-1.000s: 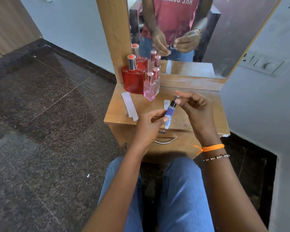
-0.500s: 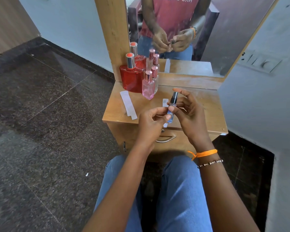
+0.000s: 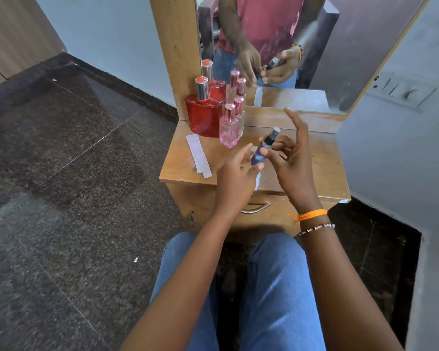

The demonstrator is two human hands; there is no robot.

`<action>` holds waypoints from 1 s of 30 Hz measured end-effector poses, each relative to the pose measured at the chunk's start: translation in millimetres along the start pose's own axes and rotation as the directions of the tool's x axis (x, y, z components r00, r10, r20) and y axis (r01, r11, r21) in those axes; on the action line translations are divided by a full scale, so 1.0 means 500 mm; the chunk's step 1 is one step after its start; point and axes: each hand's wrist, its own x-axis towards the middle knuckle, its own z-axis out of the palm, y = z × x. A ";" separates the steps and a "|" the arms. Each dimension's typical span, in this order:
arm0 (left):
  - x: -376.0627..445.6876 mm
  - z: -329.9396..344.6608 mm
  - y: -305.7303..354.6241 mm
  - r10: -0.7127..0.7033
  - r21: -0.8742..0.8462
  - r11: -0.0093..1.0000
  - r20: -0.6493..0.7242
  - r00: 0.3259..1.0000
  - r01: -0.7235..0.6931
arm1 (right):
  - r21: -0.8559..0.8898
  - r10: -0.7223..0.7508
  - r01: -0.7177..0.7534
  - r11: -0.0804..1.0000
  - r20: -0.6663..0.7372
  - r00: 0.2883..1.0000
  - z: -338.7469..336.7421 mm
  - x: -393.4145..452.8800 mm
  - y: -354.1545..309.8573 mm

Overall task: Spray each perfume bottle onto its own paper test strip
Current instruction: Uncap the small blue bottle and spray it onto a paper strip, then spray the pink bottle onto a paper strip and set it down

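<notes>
The right hand (image 3: pixel 292 163) pinches the small blue spray bottle (image 3: pixel 262 150), forefinger raised off its nozzle; the left hand (image 3: pixel 235 178), fingers spread and holding nothing, hovers at its 8 o'clock. A test strip (image 3: pixel 257 182) lies beneath: misaimed mist could miss it.

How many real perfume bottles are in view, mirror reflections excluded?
4: red bottle by the mirror frame, pink bottle before it, clear bottle behind the pink, blue bottle in the right hand.

blue vial (image 3: pixel 262 151): tilted, held | red, pink bottles (image 3: pixel 205 115): upright | strips (image 3: pixel 198 155): flat
</notes>
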 end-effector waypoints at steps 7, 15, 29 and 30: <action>-0.017 -0.002 -0.034 0.187 0.434 0.884 0.010 0.982 -0.173 | -0.132 -0.044 0.040 0.990 -0.030 0.999 0.022 0.068 0.028; -0.012 -0.003 -0.046 0.155 0.507 0.848 0.045 0.987 -0.157 | -0.185 -0.013 0.012 0.983 -0.005 1.000 0.031 0.069 0.069; -0.011 -0.005 -0.051 0.142 0.470 0.870 0.052 0.988 -0.150 | -0.219 0.022 -0.014 0.976 0.034 0.999 0.029 0.061 0.076; -0.011 -0.006 -0.052 0.143 0.459 0.876 0.051 0.988 -0.151 | -0.215 0.020 -0.014 0.976 0.028 0.999 0.028 0.060 0.074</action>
